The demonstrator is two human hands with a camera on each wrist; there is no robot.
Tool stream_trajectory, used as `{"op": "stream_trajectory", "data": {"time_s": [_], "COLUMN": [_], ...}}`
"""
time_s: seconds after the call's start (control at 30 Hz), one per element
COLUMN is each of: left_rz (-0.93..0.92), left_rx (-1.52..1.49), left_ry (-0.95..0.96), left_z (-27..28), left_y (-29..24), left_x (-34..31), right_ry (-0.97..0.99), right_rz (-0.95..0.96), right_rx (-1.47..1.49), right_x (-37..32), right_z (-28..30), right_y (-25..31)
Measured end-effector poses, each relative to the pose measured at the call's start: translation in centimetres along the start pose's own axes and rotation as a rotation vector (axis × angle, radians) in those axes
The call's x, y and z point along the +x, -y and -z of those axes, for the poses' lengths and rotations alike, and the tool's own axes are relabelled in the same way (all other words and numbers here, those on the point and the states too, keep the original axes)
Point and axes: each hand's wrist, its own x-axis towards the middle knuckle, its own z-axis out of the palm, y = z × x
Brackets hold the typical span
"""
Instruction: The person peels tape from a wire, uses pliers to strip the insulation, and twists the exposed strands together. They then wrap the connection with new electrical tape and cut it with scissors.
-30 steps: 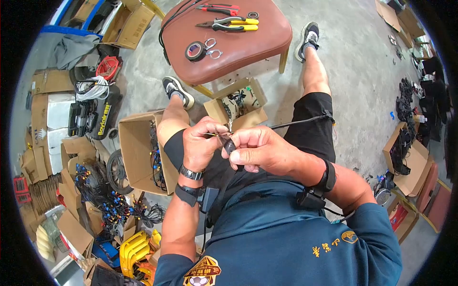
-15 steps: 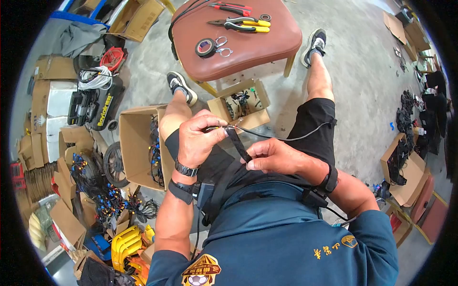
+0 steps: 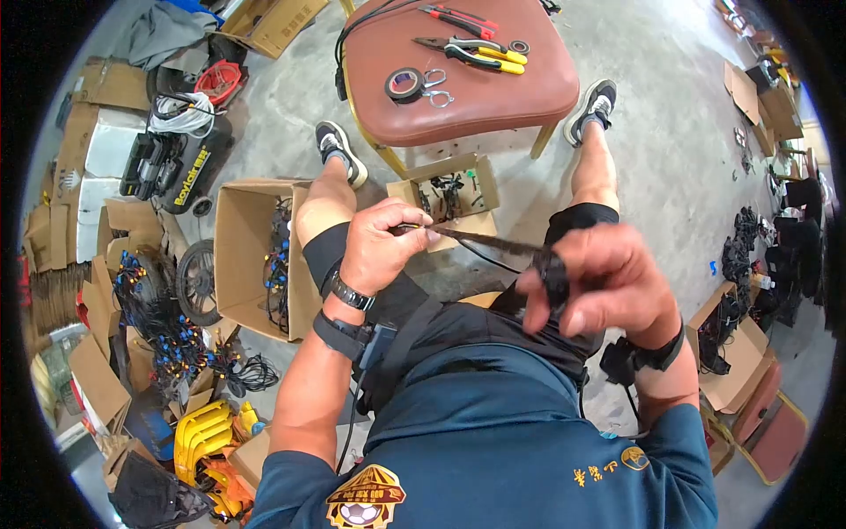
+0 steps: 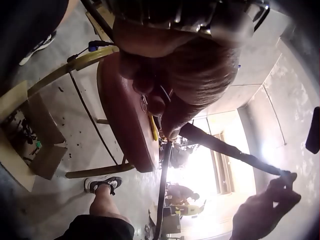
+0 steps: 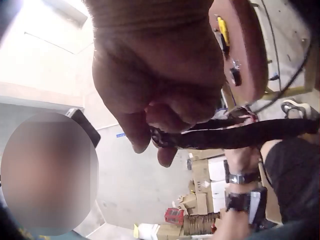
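Observation:
My left hand pinches a thin black cable between thumb and fingertips, in front of the lap. From that pinch a strip of black tape runs taut to my right hand, raised on the right. The right thumb and fingers grip the strip's far end, where it looks bunched and dark. In the left wrist view the tape slants away to the right hand, while the cable hangs down from the left fingertips. The right wrist view shows the tape as a broad dark band. The wire ends are mostly hidden by the left fingers.
A brown padded chair ahead carries yellow-handled pliers, red-handled cutters, a black tape roll and scissors. Below it is an open box of small parts. A larger carton stands by the left leg.
Both hands were close together on the tape; the right hand has drawn away to the right and up, and the strip between them is now longer. The left hand keeps its pinch.

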Motion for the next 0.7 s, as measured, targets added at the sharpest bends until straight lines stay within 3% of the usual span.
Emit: {"op": "stream_trajectory", "data": {"time_s": [0.03,0.07,0.13,0.2,0.27,0.33,0.37,0.47,0.57,0.6,0.67,0.7], "left_rz": [-0.009,-0.003,0.012,0.061,0.097,0.081,0.069,0.017,0.04,0.085,0.188,0.212], "left_rx": [0.088,0.087,0.082,0.083,0.077,0.093,0.102,0.074,0.028,0.04,0.062,0.019], "left_ry": [0.004,0.005,0.012,0.004,0.025,0.038,0.053,0.088,0.091,0.083,0.058,0.04], "left_z": [-0.2,-0.5,-1.0,-1.6,-2.1,-2.3,-2.2,-2.2,-2.1,-2.0,-1.9,-1.8], "left_y": [-0.7,-0.8,-0.9,-1.4,-1.7,-1.6,-1.8,-1.8,-2.2,-2.3,-2.2,-1.4], "left_x": [-0.2,-0.5,-1.1,-2.0,-2.9,-3.7,-4.0,-4.4,-4.4,-4.0,-3.3,-2.9], "right_ry": [0.011,-0.079,-0.094,-0.229,-0.212,-0.212,-0.269,-0.361,-0.432,-0.473,-0.397,-0.31], "right_rz": [0.096,0.08,0.129,0.078,0.079,0.209,0.131,0.04,0.225,0.121,0.34,0.363], "right_rx": [-0.192,-0.135,-0.328,-0.341,-0.46,-1.026,-1.061,-1.194,-1.501,-1.454,-1.122,-1.047], "right_x": [0.5,0.9,2.3,4.1,5.9,7.6,8.5,10.4,10.9,9.7,8.8,7.7], "right_z": [0.9,0.6,1.9,2.1,3.5,5.1,5.3,7.0,9.9,7.5,6.6,5.2], "right_y": [0.1,0.6,1.1,2.0,1.5,1.4,1.2,-0.6,-6.3,-5.4,-6.3,-6.0]}}
